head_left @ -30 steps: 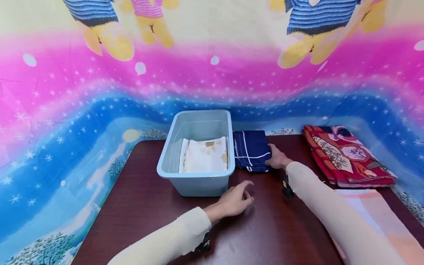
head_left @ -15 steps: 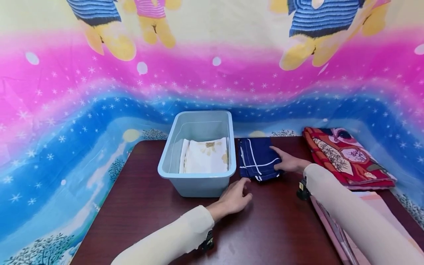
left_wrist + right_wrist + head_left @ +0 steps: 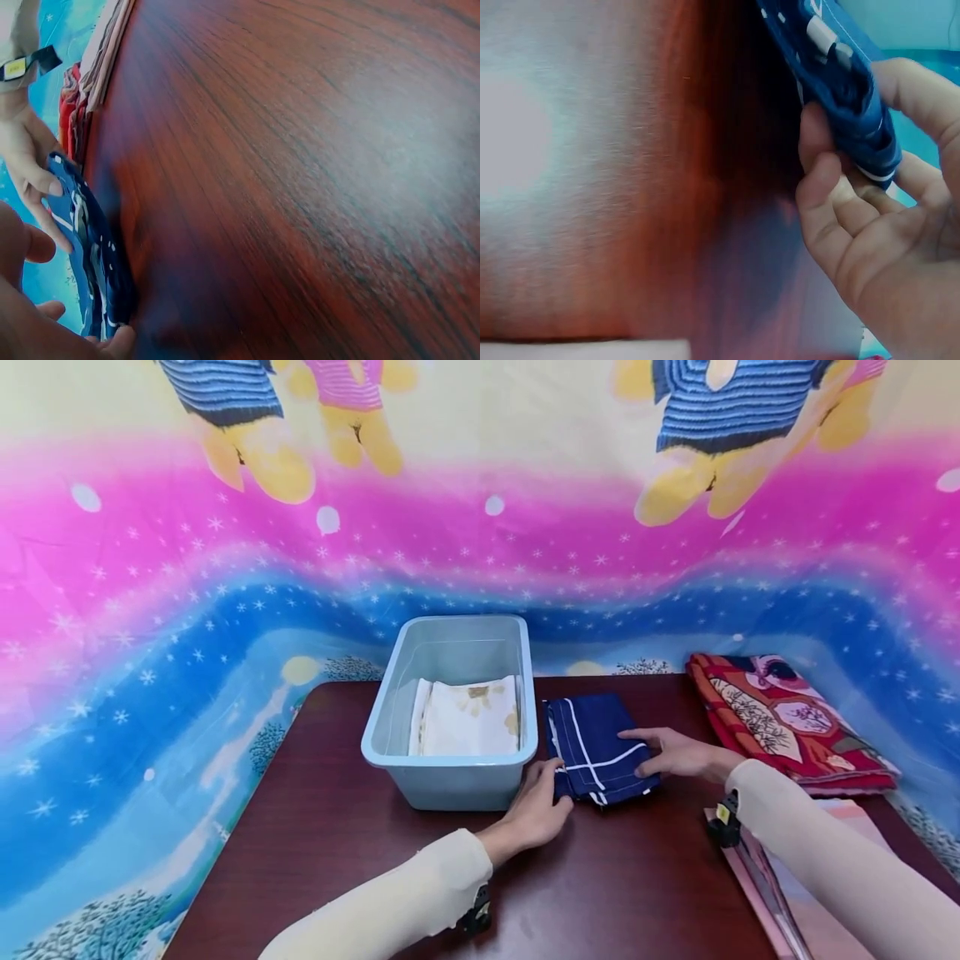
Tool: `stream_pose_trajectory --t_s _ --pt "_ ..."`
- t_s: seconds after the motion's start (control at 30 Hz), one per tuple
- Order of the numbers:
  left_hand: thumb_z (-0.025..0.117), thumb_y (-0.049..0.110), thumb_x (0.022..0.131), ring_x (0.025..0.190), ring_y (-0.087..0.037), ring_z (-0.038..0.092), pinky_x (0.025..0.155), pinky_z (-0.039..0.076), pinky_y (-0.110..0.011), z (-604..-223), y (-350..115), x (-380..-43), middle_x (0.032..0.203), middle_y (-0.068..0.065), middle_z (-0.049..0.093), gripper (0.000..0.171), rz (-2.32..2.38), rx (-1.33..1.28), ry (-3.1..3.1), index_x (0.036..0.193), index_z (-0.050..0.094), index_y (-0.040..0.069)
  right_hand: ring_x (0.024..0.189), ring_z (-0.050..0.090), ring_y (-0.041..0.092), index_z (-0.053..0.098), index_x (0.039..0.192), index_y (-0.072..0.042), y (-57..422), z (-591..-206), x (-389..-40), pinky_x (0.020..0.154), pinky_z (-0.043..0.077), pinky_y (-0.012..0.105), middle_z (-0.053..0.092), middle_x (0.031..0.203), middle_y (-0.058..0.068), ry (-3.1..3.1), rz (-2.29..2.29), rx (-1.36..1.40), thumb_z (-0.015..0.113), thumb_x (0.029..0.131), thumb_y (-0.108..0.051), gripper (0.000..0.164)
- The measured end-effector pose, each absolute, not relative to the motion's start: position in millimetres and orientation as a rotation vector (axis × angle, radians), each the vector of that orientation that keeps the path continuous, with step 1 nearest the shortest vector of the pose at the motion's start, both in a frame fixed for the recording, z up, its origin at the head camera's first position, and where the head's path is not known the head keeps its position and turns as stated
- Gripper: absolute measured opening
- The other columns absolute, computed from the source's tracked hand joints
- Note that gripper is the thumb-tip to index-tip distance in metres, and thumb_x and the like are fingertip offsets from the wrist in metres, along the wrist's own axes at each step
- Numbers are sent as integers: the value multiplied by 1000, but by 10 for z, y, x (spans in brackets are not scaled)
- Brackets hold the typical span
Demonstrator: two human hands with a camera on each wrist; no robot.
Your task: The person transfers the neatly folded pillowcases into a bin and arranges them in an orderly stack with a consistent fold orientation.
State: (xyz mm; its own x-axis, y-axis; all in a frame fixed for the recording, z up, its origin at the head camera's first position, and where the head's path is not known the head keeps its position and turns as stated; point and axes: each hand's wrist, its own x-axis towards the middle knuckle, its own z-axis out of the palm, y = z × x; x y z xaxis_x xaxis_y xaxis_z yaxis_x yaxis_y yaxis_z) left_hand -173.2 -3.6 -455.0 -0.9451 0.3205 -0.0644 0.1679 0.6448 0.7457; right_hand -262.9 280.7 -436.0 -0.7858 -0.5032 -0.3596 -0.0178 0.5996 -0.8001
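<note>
A folded navy cloth (image 3: 600,743) with white lines lies on the table just right of the grey-blue plastic bin (image 3: 457,783). My right hand (image 3: 678,755) pinches its right side; the right wrist view has the folded edge of the cloth (image 3: 847,105) between thumb and fingers. At its left front corner is my left hand (image 3: 534,814), fingers loosely bent, fingertips right at the edge. In the left wrist view, those fingertips (image 3: 120,341) are close against the cloth's near end. A folded white cloth (image 3: 472,718) with tan flower marks sits inside the bin.
To the back right lies a folded red patterned cloth (image 3: 787,722). A folded pink and white cloth (image 3: 832,893) is in front of it, partly covered by my right forearm. Behind the dark red wooden table (image 3: 337,760) hangs a colourful printed sheet (image 3: 480,552).
My right hand has drawn the navy cloth towards me and slightly right, away from the bin. My left hand has barely moved, and the cloth's front left corner now meets its fingertips.
</note>
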Motion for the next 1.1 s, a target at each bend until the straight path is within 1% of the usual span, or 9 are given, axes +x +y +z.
stream_pose_trajectory --t_s 0.13,0.27,0.43,0.6,0.73,0.8,0.87,1.0,1.1 --pt "52 22 99 139 -29 47 114 41 -45 -4556 29 -1771 158 -15 33 61 1250 340 2622 156 31 11 96 63 19 29 154 6 2875 -4416 -2543 74 57 33 60 125 28 2204 -1195 -427 67 94 -12 73" --pt "56 24 99 142 -33 45 115 40 -47 -4547 81 -1797 160 -19 29 66 1305 268 2569 157 29 9 106 70 21 23 155 9 2873 -4460 -2497 85 60 36 57 134 35 2084 -1306 -415 61 100 -13 70" --pt "60 21 95 137 -33 47 112 41 -47 -4551 149 -1860 153 -21 36 66 1409 175 2552 153 32 5 114 68 26 7 160 2 2830 -4471 -2478 91 59 43 45 145 39 2038 -1349 -401 59 102 -17 80" --pt "64 16 90 138 -31 44 112 40 -44 -4568 151 -1930 152 -22 42 64 1585 73 2451 148 38 7 134 53 41 4 163 -9 2836 -4459 -2426 104 51 53 27 157 35 2085 -1301 -408 65 99 -19 90" --pt "70 9 86 105 -23 60 88 50 -32 -4611 110 -1982 135 -18 54 71 1710 95 2296 150 39 11 146 31 52 -1 163 -15 2874 -4464 -2355 108 46 57 16 163 33 2026 -1305 -398 67 98 -17 95" --pt "71 9 87 93 -18 59 80 49 -28 -4598 93 -1987 134 -15 54 74 1693 129 2252 152 38 14 148 24 54 -2 164 -16 2883 -4455 -2329 108 48 55 11 164 32 1991 -1309 -399 67 98 -16 95" --pt "72 10 87 97 -17 59 83 49 -28 -4595 91 -1981 136 -14 54 75 1648 178 2232 154 38 17 148 22 54 0 164 -17 2888 -4437 -2305 106 49 54 8 165 32 1960 -1305 -397 66 98 -16 94" --pt "75 12 87 135 -25 48 111 41 -40 -4594 110 -1918 153 -13 47 68 1506 274 2255 149 48 19 145 32 50 10 164 -15 2909 -4416 -2246 106 49 54 7 164 32 1935 -1245 -420 66 99 -18 86" --pt "76 15 87 136 -24 48 112 41 -39 -4626 119 -1892 149 -10 52 56 1426 306 2262 140 60 18 140 43 42 15 163 -11 2944 -4429 -2196 105 50 52 11 162 34 1887 -1221 -440 63 100 -17 79"
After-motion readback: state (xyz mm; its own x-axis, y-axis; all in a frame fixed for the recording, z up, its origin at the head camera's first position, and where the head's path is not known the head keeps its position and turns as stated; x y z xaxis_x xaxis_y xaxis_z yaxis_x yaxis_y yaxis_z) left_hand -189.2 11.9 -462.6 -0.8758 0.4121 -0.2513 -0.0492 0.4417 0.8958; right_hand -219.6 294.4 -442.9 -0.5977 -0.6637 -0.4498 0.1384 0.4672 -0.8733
